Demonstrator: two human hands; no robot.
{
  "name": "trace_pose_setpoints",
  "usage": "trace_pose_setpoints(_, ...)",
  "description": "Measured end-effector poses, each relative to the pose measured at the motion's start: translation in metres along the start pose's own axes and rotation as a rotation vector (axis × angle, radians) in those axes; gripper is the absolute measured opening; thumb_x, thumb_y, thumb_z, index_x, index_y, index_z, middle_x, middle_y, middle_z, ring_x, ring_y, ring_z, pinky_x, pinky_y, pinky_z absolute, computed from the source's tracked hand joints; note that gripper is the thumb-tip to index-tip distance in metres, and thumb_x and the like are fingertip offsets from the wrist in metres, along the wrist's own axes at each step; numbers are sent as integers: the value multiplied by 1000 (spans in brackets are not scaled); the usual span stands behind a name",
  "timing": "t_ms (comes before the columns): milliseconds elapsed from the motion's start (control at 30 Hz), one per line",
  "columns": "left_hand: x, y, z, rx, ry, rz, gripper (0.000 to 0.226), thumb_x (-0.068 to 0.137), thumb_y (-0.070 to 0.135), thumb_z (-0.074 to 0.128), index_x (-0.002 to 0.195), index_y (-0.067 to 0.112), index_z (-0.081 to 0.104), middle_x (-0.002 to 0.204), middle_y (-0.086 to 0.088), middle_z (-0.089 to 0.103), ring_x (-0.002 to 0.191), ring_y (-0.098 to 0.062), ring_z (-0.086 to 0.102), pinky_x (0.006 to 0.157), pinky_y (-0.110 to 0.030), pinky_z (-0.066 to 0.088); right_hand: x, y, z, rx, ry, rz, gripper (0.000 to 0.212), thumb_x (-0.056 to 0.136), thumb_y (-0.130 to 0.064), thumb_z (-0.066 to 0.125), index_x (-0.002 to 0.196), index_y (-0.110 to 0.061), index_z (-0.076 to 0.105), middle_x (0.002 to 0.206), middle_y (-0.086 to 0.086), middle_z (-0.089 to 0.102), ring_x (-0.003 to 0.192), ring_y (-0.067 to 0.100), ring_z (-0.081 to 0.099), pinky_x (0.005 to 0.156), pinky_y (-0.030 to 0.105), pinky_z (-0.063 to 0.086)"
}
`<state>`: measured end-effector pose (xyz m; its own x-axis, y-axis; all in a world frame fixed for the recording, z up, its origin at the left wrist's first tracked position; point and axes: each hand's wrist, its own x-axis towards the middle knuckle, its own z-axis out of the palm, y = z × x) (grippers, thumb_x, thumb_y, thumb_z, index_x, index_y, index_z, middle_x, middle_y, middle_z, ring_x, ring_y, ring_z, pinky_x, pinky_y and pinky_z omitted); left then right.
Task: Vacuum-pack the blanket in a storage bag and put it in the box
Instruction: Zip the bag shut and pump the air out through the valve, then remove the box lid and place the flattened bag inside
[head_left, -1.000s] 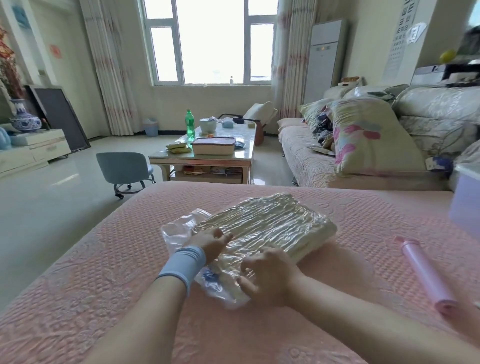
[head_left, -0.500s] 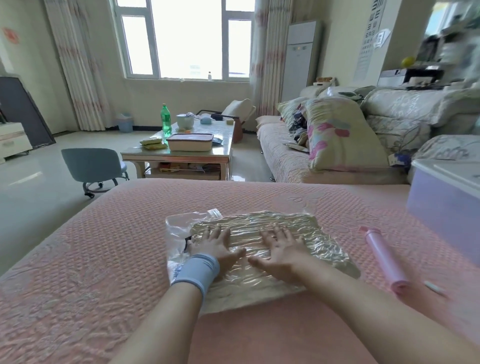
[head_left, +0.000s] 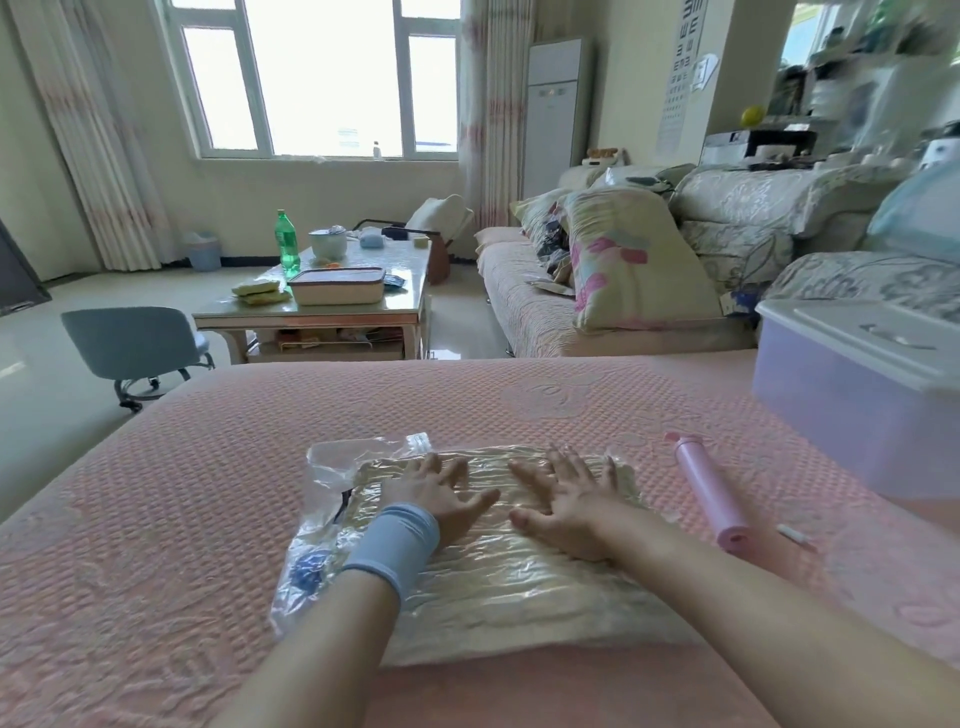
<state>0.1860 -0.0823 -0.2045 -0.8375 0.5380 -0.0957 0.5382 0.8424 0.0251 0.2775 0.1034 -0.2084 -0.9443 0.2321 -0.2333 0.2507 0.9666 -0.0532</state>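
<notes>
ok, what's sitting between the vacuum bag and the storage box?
Head view: a pink hand pump lies on the bedspread between the vacuum bag and the storage box, touching neither. A small white stick lies by its near end.

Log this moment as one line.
left hand: flat on bag | right hand: flat on bag | pump: right of bag, untouched | box: lid on, far right

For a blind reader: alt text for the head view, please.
The left hand and right hand press flat on a clear storage bag holding a flattened blanket, on a pink bedspread. A pink pump and lidded box lie to its right.
</notes>
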Motion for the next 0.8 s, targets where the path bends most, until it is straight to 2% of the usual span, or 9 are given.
trace_pose_setpoints(67,-3,6,-8,74,35,7,83,80,86,12,143,36,34,156,-4,30,142,-29,30,106,-49,39,-7,8,-1,-27,-26,-40,79,85,-86,22,148,-58,-16,163,-2,-25,150,24,-23,116,61,-18)
trace_pose_setpoints(133,-3,20,-17,141,61,-19,85,82,83,8,147,33,30,158,-8,27,143,-31,29,108,-48,38,-15,19,-7,-39,-16,-75,81,84,-87,22,149,-56,-16,164,-3,-22,152,22,-19,117,58,-16)
trace_pose_setpoints(233,7,59,-36,77,112,-29,83,85,80,8,151,33,24,160,-7,22,145,-32,25,110,-51,35,-28,45,-23,41,91,-74,78,92,-77,28,154,-49,-9,166,1,-13,153,24,-9,120,57,-10)
trace_pose_setpoints(300,17,92,-52,14,151,37,78,87,78,12,151,34,24,159,-4,24,144,-31,27,108,-53,38,-38,70,-38,79,190,-14,74,97,-68,34,157,-43,-3,167,1,-8,154,24,-5,120,56,-7)
trace_pose_setpoints(433,34,181,-86,-5,242,195,69,92,71,21,146,30,30,149,-6,41,134,-31,41,98,-50,44,-55,147,-71,29,324,145,75,98,-47,48,159,-31,7,168,6,2,154,23,4,121,54,1)
trace_pose_setpoints(500,42,220,-99,-22,275,272,63,94,65,26,144,27,33,146,-6,44,132,-31,42,98,-48,43,-61,185,-85,-23,366,229,74,97,-46,49,158,-28,10,166,8,6,153,24,9,120,54,7)
trace_pose_setpoints(700,66,336,-114,-65,324,479,53,96,54,37,142,25,37,142,-4,47,128,-29,43,99,-45,44,-84,302,-113,-162,405,499,61,94,-30,45,151,-21,24,156,13,23,144,30,22,113,50,24)
trace_pose_setpoints(800,79,375,-111,-49,299,528,54,96,51,40,144,26,33,144,-3,45,129,-27,43,98,-45,43,-82,350,-113,-183,372,611,60,93,-22,46,148,-20,23,155,13,23,143,31,22,111,49,29)
